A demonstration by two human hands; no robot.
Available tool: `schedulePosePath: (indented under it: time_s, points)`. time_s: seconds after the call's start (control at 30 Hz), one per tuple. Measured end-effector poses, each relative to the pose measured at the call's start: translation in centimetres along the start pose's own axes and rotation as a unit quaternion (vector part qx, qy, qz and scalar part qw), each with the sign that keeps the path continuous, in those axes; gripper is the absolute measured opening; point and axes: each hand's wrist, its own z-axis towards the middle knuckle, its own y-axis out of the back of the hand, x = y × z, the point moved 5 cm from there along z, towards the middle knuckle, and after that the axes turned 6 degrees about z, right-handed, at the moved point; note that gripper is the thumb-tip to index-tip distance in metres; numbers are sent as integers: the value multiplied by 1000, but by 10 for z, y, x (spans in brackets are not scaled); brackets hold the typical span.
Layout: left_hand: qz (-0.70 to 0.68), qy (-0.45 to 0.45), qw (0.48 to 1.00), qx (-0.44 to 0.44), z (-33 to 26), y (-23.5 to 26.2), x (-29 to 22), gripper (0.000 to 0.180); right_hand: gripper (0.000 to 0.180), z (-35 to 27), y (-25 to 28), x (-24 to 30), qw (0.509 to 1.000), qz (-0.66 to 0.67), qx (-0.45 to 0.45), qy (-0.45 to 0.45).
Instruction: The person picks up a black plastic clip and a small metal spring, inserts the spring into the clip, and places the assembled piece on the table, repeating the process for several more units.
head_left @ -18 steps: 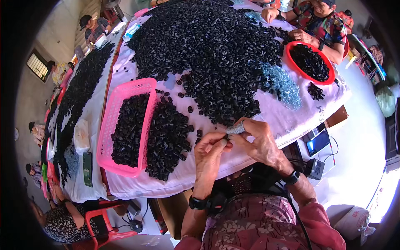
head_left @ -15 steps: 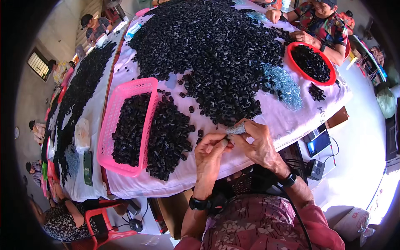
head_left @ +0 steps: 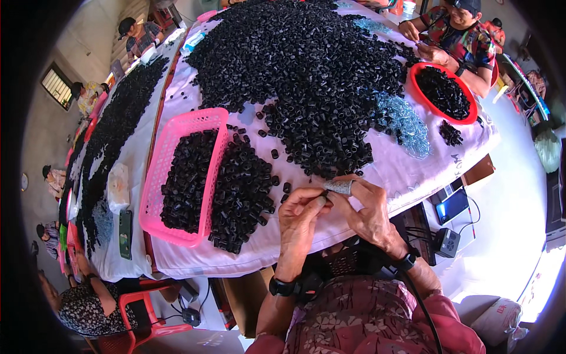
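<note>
I see bright daylight on the table (head_left: 407, 171); glare beyond its right edge; fisheye corners black.

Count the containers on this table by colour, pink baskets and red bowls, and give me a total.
Pink basket: 1
Red bowl: 1
Total: 2

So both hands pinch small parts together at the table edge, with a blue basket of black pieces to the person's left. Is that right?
Not quite: the basket is pink, not blue, as the head view shows. The rest holds: the left hand and right hand meet at the table edge, and the basket holds black pieces.
</note>
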Motion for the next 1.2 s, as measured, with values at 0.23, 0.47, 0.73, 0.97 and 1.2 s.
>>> schedulePosePath:
  time_s: [0.23,0.47,0.73,0.97,1.2]
  points:
    - [-6,-15,1000,-10,-2,-7,-6,12,27,0,-4,8,996,-47,48,65]
    - [-9,14,1000,-15,0,-9,-4,10,29,-2,-8,8,983,-141,22,115]
    - [-20,13,1000,-6,0,-5,-2,10,28,-4,-15,7,975,-169,13,143]
    - [-25,21,999,-4,-1,-3,0,12,28,-8,-14,10,956,-192,-2,220]
    - [-27,-3,1000,-11,-2,-2,-1,11,28,-5,-19,14,927,-252,11,278]
